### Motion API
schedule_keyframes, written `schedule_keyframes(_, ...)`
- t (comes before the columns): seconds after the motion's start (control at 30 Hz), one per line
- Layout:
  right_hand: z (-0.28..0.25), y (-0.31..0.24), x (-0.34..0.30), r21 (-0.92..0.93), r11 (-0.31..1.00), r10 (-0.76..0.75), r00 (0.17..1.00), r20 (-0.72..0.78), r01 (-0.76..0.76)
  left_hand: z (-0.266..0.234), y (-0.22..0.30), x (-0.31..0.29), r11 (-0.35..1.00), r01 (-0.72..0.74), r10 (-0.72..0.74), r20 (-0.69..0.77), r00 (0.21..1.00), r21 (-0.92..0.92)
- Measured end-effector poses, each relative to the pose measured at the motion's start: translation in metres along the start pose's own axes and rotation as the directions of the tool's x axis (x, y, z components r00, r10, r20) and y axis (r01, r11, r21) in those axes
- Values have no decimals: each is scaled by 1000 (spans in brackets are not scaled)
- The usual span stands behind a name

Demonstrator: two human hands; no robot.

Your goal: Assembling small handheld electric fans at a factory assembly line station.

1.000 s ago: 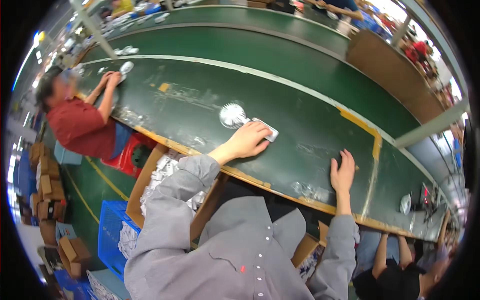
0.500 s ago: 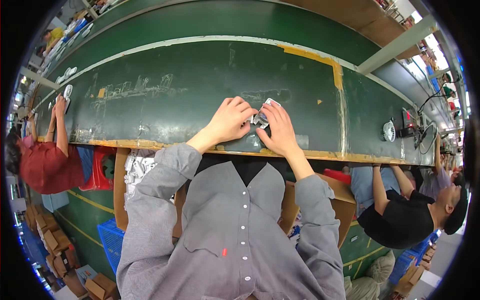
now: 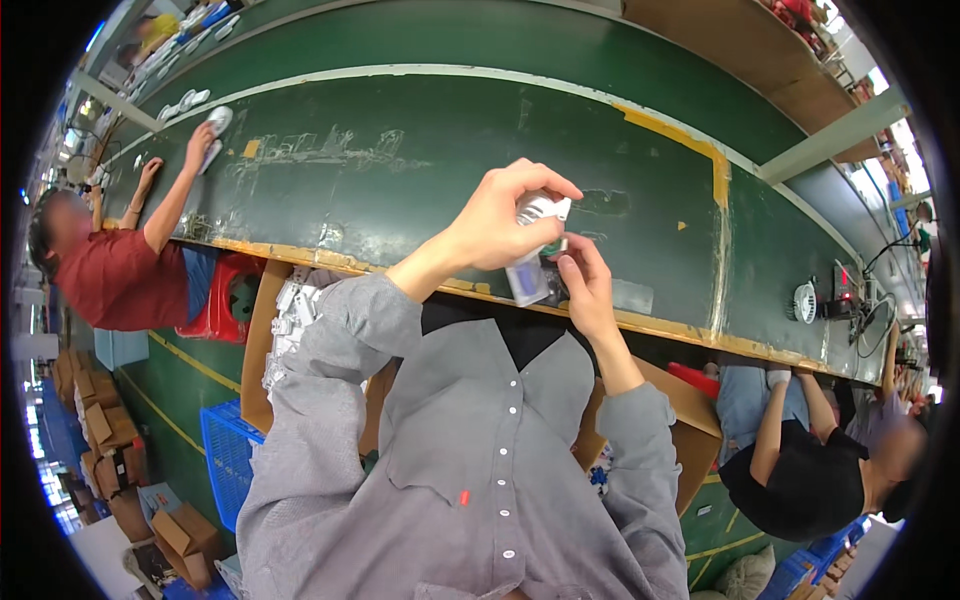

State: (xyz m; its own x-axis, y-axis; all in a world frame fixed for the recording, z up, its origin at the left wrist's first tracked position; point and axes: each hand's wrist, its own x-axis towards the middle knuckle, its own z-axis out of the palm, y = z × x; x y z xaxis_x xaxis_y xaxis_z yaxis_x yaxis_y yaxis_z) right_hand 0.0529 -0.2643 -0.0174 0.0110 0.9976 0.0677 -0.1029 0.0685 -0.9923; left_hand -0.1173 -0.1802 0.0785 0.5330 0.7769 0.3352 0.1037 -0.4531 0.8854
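My left hand (image 3: 492, 222) is closed around a white plastic device (image 3: 541, 207) with dark slots, held above the workbench near its front edge. From beneath that hand hangs the device's pale, boxy lower part (image 3: 527, 282), with a bluish-violet patch on it. Thumb and fingers of my right hand (image 3: 590, 286) are pinched at the device's right side, where something small and greenish shows between the hands. Exactly what the right fingertips grip is too small to make out. My left fingers hide much of the device.
The green workbench (image 3: 400, 210) runs across, its front edge taped yellow. A white round grille (image 3: 804, 302) and a box with cables stand at the right. Below are cardboard boxes of white parts (image 3: 292, 318) and a blue crate (image 3: 228, 465). Co-workers sit on both sides.
My hands have drawn the device nearer and raised it; its long lower part now shows. My right hand has shifted lower, off its top. The left co-worker's arm has lifted a white item.
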Motion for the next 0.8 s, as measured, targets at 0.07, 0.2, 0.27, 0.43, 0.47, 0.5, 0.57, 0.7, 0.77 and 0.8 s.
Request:
schedule_keyframes(0.07, 2, -1, -1, -28, 989, -139, 985, 101, 143, -2, 5, -5, 996, 44, -41, 49, 998, -73)
schedule_keyframes(0.2, 22, -24, -3, 132, 988, -90, 994, 56, 82, -8, 20, -8, 979, 113, -101, 78, 992, -168)
schedule_keyframes(0.27, 27, -19, -6, 112, 987, -115, 993, -25, 117, -10, 24, -12, 970, 132, -110, 115, 987, -205)
schedule_keyframes(0.43, 36, -42, -1, -463, 815, -452, 882, -134, 348, -17, 44, -11, 936, 150, -110, 141, 984, -320)
schedule_keyframes(0.47, 36, -45, -2, -627, 678, -551, 830, -89, 383, -18, 46, -12, 944, 138, -93, 160, 983, -300)
schedule_keyframes(0.5, 37, -50, -1, -597, 698, -549, 831, -93, 395, -20, 47, -12, 943, 138, -92, 162, 982, -303)
schedule_keyframes(0.57, 32, -50, -5, -480, 798, -453, 888, -79, 364, -24, 48, -9, 968, 84, -48, 153, 987, -235)
schedule_keyframes(0.7, 19, -55, -22, 313, 950, -4, 997, 75, -20, -28, 27, -2, 958, 157, -133, 112, 985, -239)
schedule_keyframes(0.77, 15, -60, -25, 360, 933, -26, 997, 77, -3, -30, 15, -2, 998, 60, -58, 114, 992, -17)
schedule_keyframes(0.8, 11, -62, -26, 424, 905, -91, 989, 114, 34, -27, 8, -4, 999, 46, -46, 135, 990, 2)
